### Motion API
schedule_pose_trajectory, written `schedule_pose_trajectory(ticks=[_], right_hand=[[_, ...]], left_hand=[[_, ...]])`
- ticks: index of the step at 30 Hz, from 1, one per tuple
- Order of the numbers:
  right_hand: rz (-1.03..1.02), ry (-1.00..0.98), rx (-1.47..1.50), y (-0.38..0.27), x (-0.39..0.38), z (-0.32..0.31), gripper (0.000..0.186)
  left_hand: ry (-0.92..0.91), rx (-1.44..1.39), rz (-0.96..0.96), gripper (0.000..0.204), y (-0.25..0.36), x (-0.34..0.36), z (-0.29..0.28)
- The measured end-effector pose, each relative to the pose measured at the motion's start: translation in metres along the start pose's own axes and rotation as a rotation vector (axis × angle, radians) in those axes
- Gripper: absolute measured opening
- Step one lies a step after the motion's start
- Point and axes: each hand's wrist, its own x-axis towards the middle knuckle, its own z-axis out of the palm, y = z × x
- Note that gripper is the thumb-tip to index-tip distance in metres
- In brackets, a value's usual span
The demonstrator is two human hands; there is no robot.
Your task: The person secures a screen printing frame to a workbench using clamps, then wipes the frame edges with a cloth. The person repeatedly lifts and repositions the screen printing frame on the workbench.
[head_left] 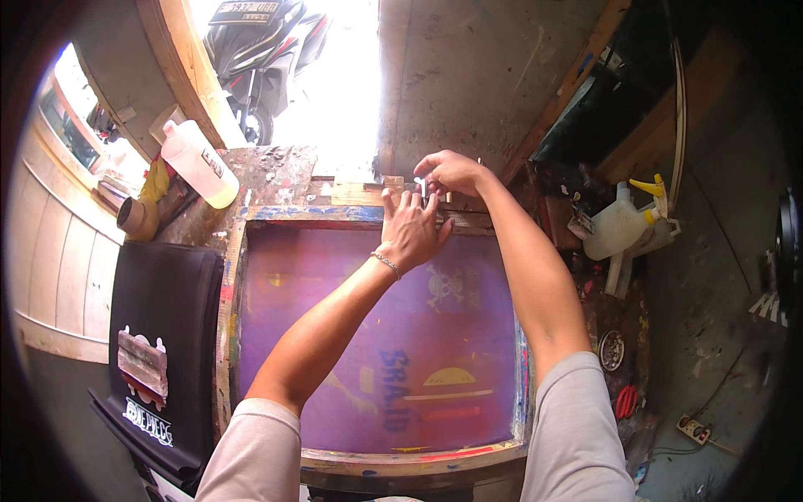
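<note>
A wooden screen-printing frame with purple mesh and faint printed shapes lies in front of me. My left hand rests at its back edge, fingers spread and bent over the wooden hinge bar. Just beyond and to the right, my right hand is closed with thumb and fingers around a small pale piece on the bar, too small to name. My left fingertips nearly meet the right hand there, partly hiding what it grips.
At left are a plastic bottle and black fabric bearing a squeegee-like tool. Spray bottles, a round dish and red-handled scissors sit at right. A motorbike stands outside the doorway.
</note>
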Motion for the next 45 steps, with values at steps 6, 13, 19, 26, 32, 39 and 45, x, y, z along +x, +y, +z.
schedule_pose_trajectory(ticks=[6, 13, 19, 26, 32, 39, 45], right_hand=[[0.008, 0.19, -0.903, -0.063, -0.029, 0.031, 0.033], [0.061, 0.161, -0.864, -0.057, -0.014, 0.029, 0.042], [0.06, 0.255, -1.079, -0.057, -0.002, 0.052, 0.025], [-0.039, 0.108, -0.759, -0.058, -0.004, 0.042, 0.031], [-0.172, 0.396, -0.473, -0.022, -0.024, 0.015, 0.029], [-0.348, 0.266, -0.628, -0.025, -0.237, 0.013, 0.035], [-0.247, 0.584, 0.039, 0.021, -0.583, 0.051, 0.02]], left_hand=[[-0.063, 0.172, -0.026, 0.063, -0.009, 0.006, 0.003], [0.032, 0.126, 0.022, 0.066, -0.008, 0.007, 0.014], [-0.03, -0.014, 0.021, 0.069, -0.003, 0.012, 0.008], [-0.045, 0.244, 0.004, 0.068, -0.018, 0.002, 0.007], [-0.043, 0.254, -0.006, 0.063, -0.003, 0.009, 0.013], [0.102, 0.299, 0.427, 0.026, -0.071, 0.039, 0.063], [0.309, 0.265, 0.294, 0.059, -0.045, -0.022, -0.018]])
